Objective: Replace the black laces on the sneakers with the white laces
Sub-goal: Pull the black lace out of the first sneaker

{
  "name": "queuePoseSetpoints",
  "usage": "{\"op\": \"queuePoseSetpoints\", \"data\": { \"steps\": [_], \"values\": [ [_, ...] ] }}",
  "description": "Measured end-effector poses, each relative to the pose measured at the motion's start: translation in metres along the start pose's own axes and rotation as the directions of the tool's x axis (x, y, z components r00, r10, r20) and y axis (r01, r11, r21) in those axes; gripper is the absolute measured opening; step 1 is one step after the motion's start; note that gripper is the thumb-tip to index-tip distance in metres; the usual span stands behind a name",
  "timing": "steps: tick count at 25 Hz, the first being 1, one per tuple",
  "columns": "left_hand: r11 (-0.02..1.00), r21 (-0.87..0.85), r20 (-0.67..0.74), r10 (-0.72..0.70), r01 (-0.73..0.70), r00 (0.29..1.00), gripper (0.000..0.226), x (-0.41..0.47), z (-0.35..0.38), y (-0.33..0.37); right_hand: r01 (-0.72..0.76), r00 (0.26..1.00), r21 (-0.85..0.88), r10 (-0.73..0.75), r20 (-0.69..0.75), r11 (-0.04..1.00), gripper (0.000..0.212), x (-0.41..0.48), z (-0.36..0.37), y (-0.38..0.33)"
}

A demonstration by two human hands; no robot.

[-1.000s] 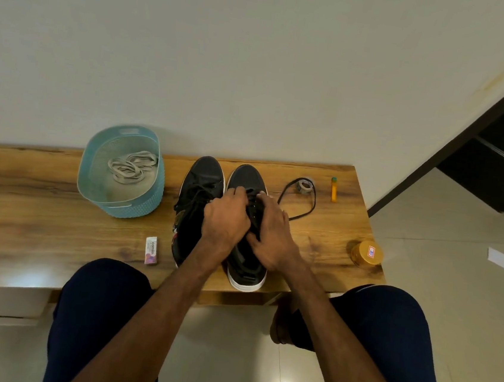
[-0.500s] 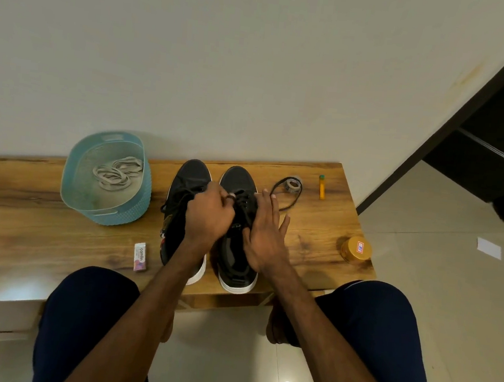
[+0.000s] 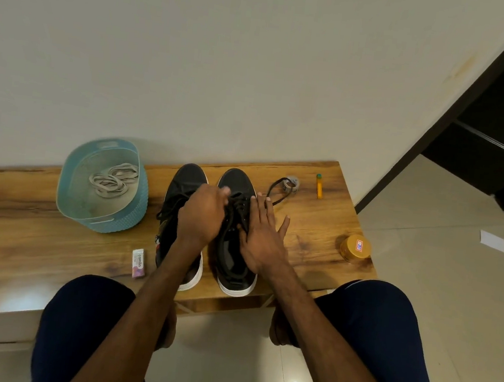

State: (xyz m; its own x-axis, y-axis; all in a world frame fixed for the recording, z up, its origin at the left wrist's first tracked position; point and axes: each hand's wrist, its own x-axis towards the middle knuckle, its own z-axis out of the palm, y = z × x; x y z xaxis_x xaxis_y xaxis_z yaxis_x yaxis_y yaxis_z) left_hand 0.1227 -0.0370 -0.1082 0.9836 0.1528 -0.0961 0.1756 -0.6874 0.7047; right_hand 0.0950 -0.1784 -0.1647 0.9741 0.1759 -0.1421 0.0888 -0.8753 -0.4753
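Left hand [image 3: 201, 213] pinching black lace [image 3: 232, 209], right hand [image 3: 262, 238] spread on sneaker [image 3: 234, 180], wooden bench [image 3: 22, 229] beneath, white wall [image 3: 257, 67] beyond, "camlin" eraser [image 3: 138, 263] left.

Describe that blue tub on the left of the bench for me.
The tub is oval and pale blue, plastic by its look, with a textured outer wall and a slot in the near side. It stands upright on the wooden bench, left of the sneakers and apart from them. Loosely coiled white laces lie inside.
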Motion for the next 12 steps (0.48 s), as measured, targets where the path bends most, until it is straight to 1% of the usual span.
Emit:
{"op": "queuePoseSetpoints", "data": {
  "steps": [1, 2, 3, 4, 5, 6, 7, 8, 9, 10, 11, 12],
  "values": [
    [0.902, -0.405, 0.017, -0.153, 0.146, 0.988, 0.045, 0.004, -0.007, 0.002, -0.013, 1.000, 0.001, 0.013, 0.003, 1.000, 0.075, 0.000, 0.001, 0.000],
    [0.710, -0.652, 0.057, -0.305, 0.267, 0.951, 0.048, 0.004, -0.015, 0.002, -0.023, 1.000, -0.002, 0.023, -0.006, 1.000, 0.080, 0.000, 0.002, 0.000],
    [0.654, -0.703, 0.051, -0.346, 0.280, 0.937, 0.049, 0.003, -0.020, 0.002, -0.030, 0.999, -0.005, 0.030, -0.016, 1.000, 0.083, 0.000, 0.002, -0.001],
    [0.798, -0.562, -0.028, -0.281, 0.217, 0.959, 0.048, 0.002, -0.022, 0.000, -0.034, 0.999, -0.004, 0.034, -0.020, 0.999, 0.085, 0.000, 0.002, -0.001],
    [0.973, -0.214, -0.103, -0.112, 0.088, 0.988, 0.047, -0.001, -0.021, -0.005, -0.032, 0.999, -0.003, 0.031, -0.021, 0.999, 0.086, 0.000, 0.002, -0.002],
    [0.986, 0.148, -0.102, 0.093, -0.078, 0.990, 0.045, -0.005, -0.018, -0.008, -0.027, 0.999, -0.008, 0.027, -0.024, 1.000, 0.086, 0.000, 0.003, -0.002],
    [0.915, 0.351, -0.042, 0.227, -0.198, 0.973, 0.043, -0.005, -0.013, -0.010, -0.026, 0.999, -0.016, 0.025, -0.027, 1.000, 0.086, 0.000, 0.003, -0.003],
    [0.871, 0.417, 0.031, 0.273, -0.261, 0.962, 0.040, -0.005, -0.009, -0.010, -0.028, 0.999, -0.022, 0.027, -0.025, 0.999, 0.085, 0.000, 0.002, -0.003],
    [0.849, 0.448, 0.093, 0.266, -0.279, 0.960, 0.035, -0.005, -0.005, -0.009, -0.030, 0.999, -0.023, 0.030, -0.018, 0.999, 0.084, 0.000, 0.001, -0.003],
    [0.837, 0.475, 0.127, 0.241, -0.273, 0.962, 0.031, -0.004, -0.003, -0.009, -0.033, 0.999, -0.023, 0.033, -0.012, 0.999, 0.084, 0.000, 0.001, -0.003],
    [0.835, 0.480, 0.133, 0.235, -0.270, 0.963, 0.028, -0.001, -0.003, -0.009, -0.035, 0.999, -0.026, 0.035, -0.009, 0.999, 0.084, 0.000, 0.001, -0.003],
    [0.862, 0.436, 0.096, 0.241, -0.258, 0.966, 0.027, -0.002, -0.006, -0.006, -0.036, 0.999, -0.030, 0.035, -0.008, 0.999, 0.084, -0.001, 0.001, -0.003]
  ]
}}
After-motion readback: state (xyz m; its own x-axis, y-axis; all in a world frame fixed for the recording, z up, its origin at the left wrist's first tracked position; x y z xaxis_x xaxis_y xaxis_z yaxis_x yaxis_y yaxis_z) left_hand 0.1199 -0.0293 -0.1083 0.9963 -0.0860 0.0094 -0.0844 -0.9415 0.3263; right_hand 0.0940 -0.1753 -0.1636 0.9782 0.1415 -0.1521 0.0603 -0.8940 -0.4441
